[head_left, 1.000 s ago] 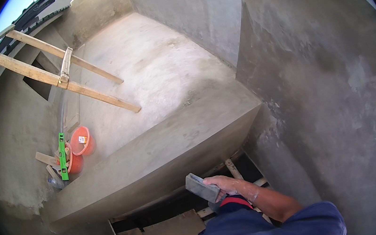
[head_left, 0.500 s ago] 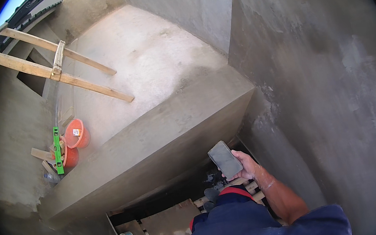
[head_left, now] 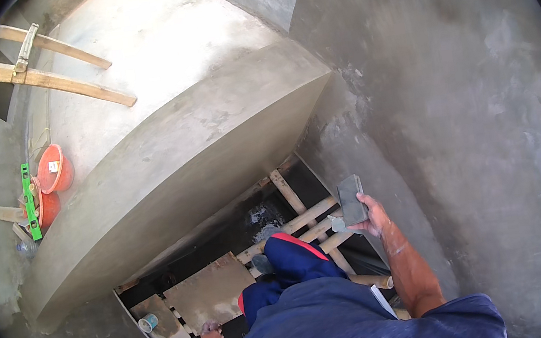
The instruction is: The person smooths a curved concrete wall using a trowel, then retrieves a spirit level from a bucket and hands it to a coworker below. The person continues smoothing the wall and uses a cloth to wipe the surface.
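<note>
My right hand (head_left: 372,217) grips a grey rectangular block (head_left: 352,200) at lower right, with a paler grey piece (head_left: 344,223) just beneath it. Low at the centre-left, my left hand (head_left: 212,337) has curled fingers beside a stained board (head_left: 209,286); what they hold, if anything, is too small to make out. A small cup (head_left: 148,323) sits on another board left of it. Under my legs, timber poles (head_left: 289,190) cross a dark opening.
A concrete ledge (head_left: 197,131) bounds the pale upper floor (head_left: 150,34). Timber frame (head_left: 72,89), orange buckets (head_left: 55,166), green spirit level (head_left: 29,201), offcuts (head_left: 8,214) and plastic bottle (head_left: 25,249) are at left. A rendered wall (head_left: 454,110) rises at right.
My view has tipped downward, showing more of the opening and poles. The block in my right hand has turned more upright and moved rightward. My left hand has come further into view.
</note>
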Action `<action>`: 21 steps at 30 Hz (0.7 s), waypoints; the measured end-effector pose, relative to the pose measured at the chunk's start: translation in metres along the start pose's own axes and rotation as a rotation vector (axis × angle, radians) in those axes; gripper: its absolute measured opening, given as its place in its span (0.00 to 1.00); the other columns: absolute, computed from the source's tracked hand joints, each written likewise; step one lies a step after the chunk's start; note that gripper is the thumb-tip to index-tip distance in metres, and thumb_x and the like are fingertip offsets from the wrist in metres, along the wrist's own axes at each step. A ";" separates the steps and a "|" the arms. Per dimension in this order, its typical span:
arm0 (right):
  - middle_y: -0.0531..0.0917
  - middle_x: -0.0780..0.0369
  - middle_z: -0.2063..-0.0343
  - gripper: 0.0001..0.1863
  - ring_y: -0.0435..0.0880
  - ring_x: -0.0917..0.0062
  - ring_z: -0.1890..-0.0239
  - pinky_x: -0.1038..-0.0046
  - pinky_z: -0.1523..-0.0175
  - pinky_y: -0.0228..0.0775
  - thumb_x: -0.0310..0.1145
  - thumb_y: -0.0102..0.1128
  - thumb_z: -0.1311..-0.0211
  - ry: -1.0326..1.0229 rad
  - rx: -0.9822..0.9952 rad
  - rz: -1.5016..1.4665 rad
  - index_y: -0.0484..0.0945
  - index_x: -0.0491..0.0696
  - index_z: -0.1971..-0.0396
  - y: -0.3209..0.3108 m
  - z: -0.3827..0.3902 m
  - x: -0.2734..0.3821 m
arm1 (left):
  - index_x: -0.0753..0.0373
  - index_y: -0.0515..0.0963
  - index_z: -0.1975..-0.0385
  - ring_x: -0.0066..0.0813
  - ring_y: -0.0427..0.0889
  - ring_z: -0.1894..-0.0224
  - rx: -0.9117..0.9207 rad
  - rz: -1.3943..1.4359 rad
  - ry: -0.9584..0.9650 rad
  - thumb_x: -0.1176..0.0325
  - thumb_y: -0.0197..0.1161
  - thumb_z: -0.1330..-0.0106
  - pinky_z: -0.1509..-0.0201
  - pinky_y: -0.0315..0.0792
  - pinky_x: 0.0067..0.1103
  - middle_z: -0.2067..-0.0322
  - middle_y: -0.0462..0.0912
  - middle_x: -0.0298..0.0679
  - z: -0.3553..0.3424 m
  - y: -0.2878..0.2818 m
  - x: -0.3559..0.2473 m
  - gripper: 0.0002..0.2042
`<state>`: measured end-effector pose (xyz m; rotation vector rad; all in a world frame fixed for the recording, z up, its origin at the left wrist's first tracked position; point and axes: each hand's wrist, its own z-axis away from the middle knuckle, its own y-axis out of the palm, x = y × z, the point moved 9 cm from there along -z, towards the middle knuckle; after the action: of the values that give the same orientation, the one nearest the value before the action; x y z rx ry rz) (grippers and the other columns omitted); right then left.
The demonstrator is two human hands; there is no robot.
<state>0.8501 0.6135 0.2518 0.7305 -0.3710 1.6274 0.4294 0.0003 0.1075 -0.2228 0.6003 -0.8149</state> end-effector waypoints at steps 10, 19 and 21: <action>0.85 0.53 0.45 0.29 0.89 0.59 0.48 0.45 0.51 0.88 0.51 0.59 0.27 0.144 -0.113 0.192 0.75 0.49 0.35 -0.067 -0.115 -0.109 | 0.51 0.80 0.58 0.20 0.77 0.69 -0.029 -0.054 0.010 0.56 0.61 0.18 0.70 0.72 0.22 0.69 0.77 0.26 -0.067 0.026 0.001 0.08; 0.81 0.54 0.37 0.36 0.84 0.56 0.39 0.44 0.50 0.88 0.54 0.61 0.27 0.169 -0.033 0.372 0.70 0.48 0.28 -0.065 -0.387 -0.220 | 0.59 0.81 0.36 0.19 0.82 0.58 0.071 -0.056 0.462 0.61 0.63 0.18 0.53 0.78 0.19 0.58 0.85 0.29 -0.240 0.198 -0.128 0.16; 0.81 0.54 0.38 0.34 0.84 0.57 0.40 0.45 0.51 0.88 0.52 0.63 0.27 0.139 -0.053 0.358 0.70 0.50 0.28 -0.065 -0.442 -0.255 | 0.60 0.80 0.34 0.18 0.81 0.58 0.087 -0.095 0.575 0.64 0.64 0.18 0.52 0.77 0.19 0.57 0.84 0.29 -0.271 0.221 -0.143 0.17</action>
<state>0.8149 0.7038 -0.2534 0.5268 -0.4609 1.9850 0.3319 0.2653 -0.1431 0.0705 1.0958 -1.0013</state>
